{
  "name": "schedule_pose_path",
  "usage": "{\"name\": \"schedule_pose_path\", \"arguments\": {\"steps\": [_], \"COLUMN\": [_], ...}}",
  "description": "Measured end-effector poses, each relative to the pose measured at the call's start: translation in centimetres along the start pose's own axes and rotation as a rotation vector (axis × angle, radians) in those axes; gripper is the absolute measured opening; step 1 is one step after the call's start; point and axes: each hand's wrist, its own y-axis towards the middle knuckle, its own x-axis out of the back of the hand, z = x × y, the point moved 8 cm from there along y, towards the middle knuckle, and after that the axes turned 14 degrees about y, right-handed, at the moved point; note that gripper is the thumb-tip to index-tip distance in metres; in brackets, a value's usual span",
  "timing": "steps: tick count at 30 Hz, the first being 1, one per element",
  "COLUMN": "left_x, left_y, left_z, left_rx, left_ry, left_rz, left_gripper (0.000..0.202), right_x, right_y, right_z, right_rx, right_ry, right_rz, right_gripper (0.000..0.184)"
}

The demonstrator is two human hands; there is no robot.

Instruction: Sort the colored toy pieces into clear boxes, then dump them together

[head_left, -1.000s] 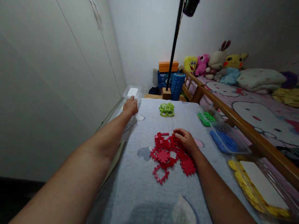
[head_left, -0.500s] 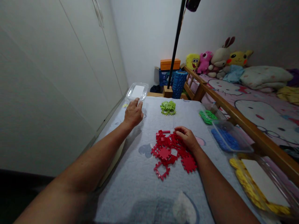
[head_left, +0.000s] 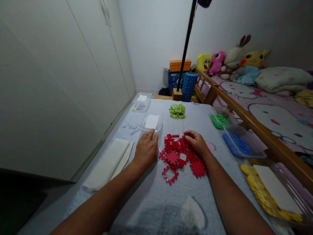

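Observation:
My left hand (head_left: pixel 146 147) is closed on the near edge of a clear plastic box lid (head_left: pixel 151 122) with a white label, left of the red pieces. The fingertips overlap the lid's rim, and the thumb is partly hidden. A loose heap of red interlocking plastic pieces (head_left: pixel 172 157), some solid and some frame-shaped, lies in the middle of the cloth. My right hand (head_left: pixel 196 142) rests at the right side of this heap, fingers loosely curved and touching it, with nothing visibly held. Beyond them sits a small pile of lime-green pieces (head_left: pixel 177 111).
Along the right edge stand clear boxes of green pieces (head_left: pixel 219 121), blue pieces (head_left: pixel 236 143) and yellow pieces (head_left: pixel 254 192), beside a wooden bed rail (head_left: pixel 244 111). Another clear container (head_left: pixel 143 103) is at the far left. A folded white sheet (head_left: pixel 107 164) lies near the wardrobe (head_left: pixel 85 98).
My left hand has drawn the clear lid back from the far left toward me, beside the red heap. The far container and folded sheet now show. My right hand has stayed in place.

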Motion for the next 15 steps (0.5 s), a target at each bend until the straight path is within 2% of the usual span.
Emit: {"name": "schedule_pose_path", "arguments": {"steps": [4, 8, 12, 15], "left_x": [0.4, 1.2, 1.3, 0.3], "left_y": [-1.0, -0.8, 0.1, 0.8], "left_z": [-0.6, 0.0, 1.1, 1.4], "left_rx": [0.002, 0.056, 0.154, 0.208], "left_ry": [-0.016, -0.085, -0.143, -0.178], "left_rz": [0.034, 0.011, -0.066, -0.101], "left_gripper": [0.028, 0.018, 0.022, 0.028], "right_x": [-0.1, -0.1, -0.1, -0.2], "right_y": [0.0, 0.0, 0.0, 0.0], "right_z": [0.0, 0.1, 0.1, 0.0], "right_rx": [-0.008, 0.003, -0.002, -0.015], "right_ry": [-0.001, -0.014, -0.015, -0.002], "right_rz": [0.007, 0.016, 0.023, 0.021], "right_gripper": [0.036, 0.036, 0.036, 0.036]}}
